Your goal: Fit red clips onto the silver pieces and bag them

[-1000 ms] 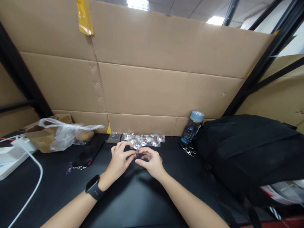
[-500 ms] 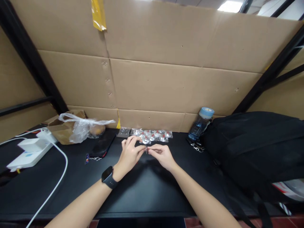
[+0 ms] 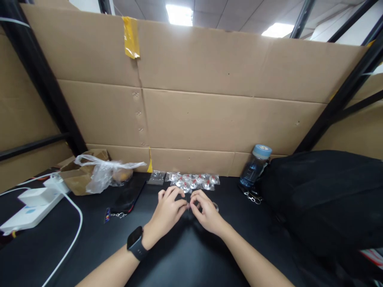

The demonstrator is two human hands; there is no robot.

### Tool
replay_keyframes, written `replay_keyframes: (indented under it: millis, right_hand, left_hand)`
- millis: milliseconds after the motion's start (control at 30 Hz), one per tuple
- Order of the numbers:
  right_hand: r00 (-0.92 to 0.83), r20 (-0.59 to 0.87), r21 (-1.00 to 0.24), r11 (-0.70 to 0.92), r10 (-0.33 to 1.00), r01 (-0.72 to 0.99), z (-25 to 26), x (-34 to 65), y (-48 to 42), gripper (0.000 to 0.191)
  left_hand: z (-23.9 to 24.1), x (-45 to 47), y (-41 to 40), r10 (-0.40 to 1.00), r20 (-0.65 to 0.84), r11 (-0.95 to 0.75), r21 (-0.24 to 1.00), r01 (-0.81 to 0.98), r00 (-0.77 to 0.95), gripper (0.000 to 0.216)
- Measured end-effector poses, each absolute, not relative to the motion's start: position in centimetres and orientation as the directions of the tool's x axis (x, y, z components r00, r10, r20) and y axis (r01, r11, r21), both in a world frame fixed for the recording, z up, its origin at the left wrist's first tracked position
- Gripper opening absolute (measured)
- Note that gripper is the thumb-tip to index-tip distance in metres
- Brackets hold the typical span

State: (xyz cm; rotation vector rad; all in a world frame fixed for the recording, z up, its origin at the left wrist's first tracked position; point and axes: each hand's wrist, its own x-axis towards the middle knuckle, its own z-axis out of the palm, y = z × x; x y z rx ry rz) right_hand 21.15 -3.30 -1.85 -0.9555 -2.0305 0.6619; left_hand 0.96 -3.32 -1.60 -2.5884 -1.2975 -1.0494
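My left hand (image 3: 170, 205), with a dark smartwatch (image 3: 135, 239) on its wrist, pinches a thin, flat piece (image 3: 188, 206) seen nearly edge-on. Its kind is too small to tell. Close by on the right, my right hand (image 3: 207, 211) has its thumb and forefinger curled together, and what they hold, if anything, is hidden. Part of a pale round rim (image 3: 216, 206) shows behind the right knuckles; whether it is held or lies on the table I cannot tell. Beyond my fingers lie several clear-wrapped silvery discs with red marks (image 3: 193, 183).
A flat clear packet (image 3: 156, 177) lies left of the discs. Farther left are a black pouch (image 3: 128, 197), a plastic bag (image 3: 103, 171), a carton (image 3: 77, 175) and a white power strip (image 3: 32, 211) with a cable. A bottle (image 3: 254, 167) and a black backpack (image 3: 323, 199) stand right.
The view has tilted upward. My fingertips have drawn slightly apart, my right fingers have curled more, and a pale round rim now shows behind my right hand.
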Motion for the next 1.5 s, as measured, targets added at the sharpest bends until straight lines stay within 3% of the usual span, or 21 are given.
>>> replay_keyframes:
  millis: [200, 433, 633, 733, 833, 867, 1000, 1133, 1300, 1500]
  right_hand:
    - [-0.444, 0.458, -0.583, 0.637, 0.771, 0.504, -2.1, 21.1, -3.3, 0.008]
    - [-0.401, 0.498, -0.566, 0.639, 0.769, 0.521, -2.0, 21.1, -3.1, 0.008]
    - [-0.456, 0.41, -0.525, 0.613, 0.79, 0.59, -1.9, 21.6, -3.2, 0.006]
    - [-0.47, 0.368, -0.502, 0.597, 0.802, 0.626, -2.0, 21.7, -3.0, 0.007]
    - [-0.503, 0.289, -0.502, 0.576, 0.815, 0.645, -1.9, 23.0, -2.4, 0.006]
    - [-0.519, 0.248, -0.499, 0.567, 0.818, 0.655, -1.8, 23.9, -2.1, 0.012]
    - [-0.451, 0.082, -0.442, 0.438, 0.889, 0.783, -1.4, 27.9, -1.0, 0.064]
    - [-0.43, -0.054, -0.482, 0.354, 0.901, 0.802, -1.8, 29.9, 0.1, 0.053]
    - [-0.41, -0.072, -0.515, 0.318, 0.909, 0.796, -2.1, 29.4, 0.4, 0.048]
    - [-0.425, -0.093, -0.468, 0.337, 0.9, 0.817, -1.5, 29.2, 0.0, 0.048]
  left_hand:
    - [-1.4, 0.7, -2.8, 0.805, 0.497, -0.549, 0.417, 0.724, 0.324, 0.019]
    - [-2.1, 0.8, -2.7, 0.793, 0.396, -0.599, 0.371, 0.71, 0.462, 0.02]
    - [-1.8, -2.7, -1.3, 0.765, 0.296, -0.644, 0.378, 0.665, 0.572, 0.04]
    - [-1.9, -4.6, -0.7, 0.723, 0.131, -0.661, 0.416, 0.625, 0.678, 0.029]
    - [-2.3, -5.3, -0.4, 0.686, 0.076, -0.673, 0.444, 0.592, 0.723, 0.009]
    - [-2.4, -5.2, -0.4, 0.676, 0.08, -0.682, 0.445, 0.58, 0.733, 0.006]
    - [-2.7, -4.6, -0.3, 0.681, 0.156, -0.704, 0.406, 0.582, 0.715, 0.014]
    - [-2.7, -3.9, -0.3, 0.748, 0.235, -0.657, 0.401, 0.639, 0.621, 0.017]
    - [-2.0, -2.8, -0.5, 0.773, 0.349, -0.634, 0.429, 0.643, 0.529, 0.012]
    - [-2.0, -1.9, -0.8, 0.808, 0.417, -0.582, 0.452, 0.676, 0.417, 0.015]
